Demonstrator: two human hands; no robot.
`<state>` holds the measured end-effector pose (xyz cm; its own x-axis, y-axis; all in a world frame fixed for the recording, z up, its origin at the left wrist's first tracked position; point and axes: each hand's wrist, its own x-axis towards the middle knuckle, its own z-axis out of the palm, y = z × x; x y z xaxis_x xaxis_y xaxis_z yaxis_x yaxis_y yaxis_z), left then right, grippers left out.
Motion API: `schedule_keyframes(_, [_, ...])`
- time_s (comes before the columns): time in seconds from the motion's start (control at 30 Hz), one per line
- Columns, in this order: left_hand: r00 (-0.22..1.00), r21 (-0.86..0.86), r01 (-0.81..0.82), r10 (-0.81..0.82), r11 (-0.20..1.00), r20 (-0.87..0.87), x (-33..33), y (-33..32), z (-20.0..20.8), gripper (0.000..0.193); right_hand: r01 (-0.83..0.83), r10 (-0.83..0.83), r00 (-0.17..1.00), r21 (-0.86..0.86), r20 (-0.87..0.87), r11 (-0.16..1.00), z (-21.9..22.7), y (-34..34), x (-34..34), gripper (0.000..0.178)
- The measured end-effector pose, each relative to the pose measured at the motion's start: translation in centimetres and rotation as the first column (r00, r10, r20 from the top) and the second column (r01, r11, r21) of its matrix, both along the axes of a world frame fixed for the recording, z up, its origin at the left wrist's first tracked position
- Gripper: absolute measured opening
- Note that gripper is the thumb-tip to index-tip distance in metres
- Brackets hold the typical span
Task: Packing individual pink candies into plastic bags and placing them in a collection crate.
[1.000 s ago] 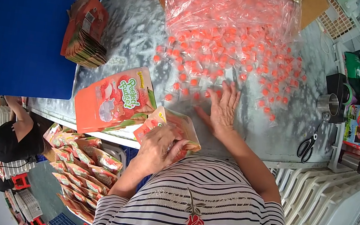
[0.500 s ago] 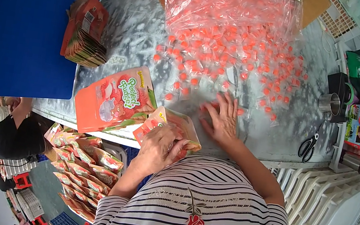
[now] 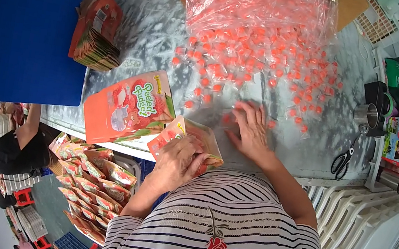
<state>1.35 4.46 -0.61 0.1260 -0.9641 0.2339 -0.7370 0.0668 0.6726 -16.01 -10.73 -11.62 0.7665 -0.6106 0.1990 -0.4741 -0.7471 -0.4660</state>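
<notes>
My left hand (image 3: 178, 159) is closed around a candy pouch (image 3: 202, 138), which it holds tilted at the table's near edge. To its right, my right hand (image 3: 252, 133) lies low over the tabletop with its fingers spread. A wrapped red candy (image 3: 228, 118) shows by its thumb and fingertips, and another wrapped candy (image 3: 271, 124) lies just right of the fingers. Beyond spreads a heap of wrapped red candies (image 3: 253, 47), spilling from a clear plastic liner (image 3: 260, 4) in a cardboard box (image 3: 350, 13). Flat pouches (image 3: 111, 118) lie left of my left hand.
A stack of pouches (image 3: 97, 30) stands beside a blue panel (image 3: 27, 24). Filled pouches (image 3: 96, 181) crowd a container below the table edge. Scissors (image 3: 342, 164) and a metal cup (image 3: 366, 115) sit at right, above stacked white trays (image 3: 352, 211). A co-worker (image 3: 13, 147) is at left.
My right hand has shifted slightly right and nearer to me, its fingers still spread. The left hand keeps its hold on the pouch. At left, the co-worker's arm has moved.
</notes>
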Motion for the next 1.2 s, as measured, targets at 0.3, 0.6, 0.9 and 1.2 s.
schedule_keyframes(0.3, [0.999, 0.056, 0.025, -0.024, 0.998, -0.022, 0.2, -0.3, -0.3, 0.015, 0.328, -0.328, 0.944, 0.033, 0.012, 0.944, 1.3, 0.4, -2.1, 0.092])
schedule_keyframes(0.6, [0.999, 0.038, -0.004, 0.006, 0.999, -0.047, -0.2, 0.1, 0.2, 0.016, 0.106, -0.113, 0.991, -0.101, -0.073, 0.989, -1.4, 0.5, 2.4, 0.069])
schedule_keyframes(0.9, [0.999, 0.017, 0.020, -0.020, 1.000, -0.030, 0.3, -0.2, -0.3, 0.016, -0.022, 0.023, 1.000, -0.053, 0.019, 0.998, -0.3, 0.4, -1.1, 0.064])
schedule_keyframes(1.2, [0.999, 0.029, 0.029, -0.029, 0.999, -0.023, -0.2, -0.6, -0.6, 0.015, 0.006, -0.008, 0.999, -0.033, -0.046, 0.999, 0.2, -0.2, -0.8, 0.071])
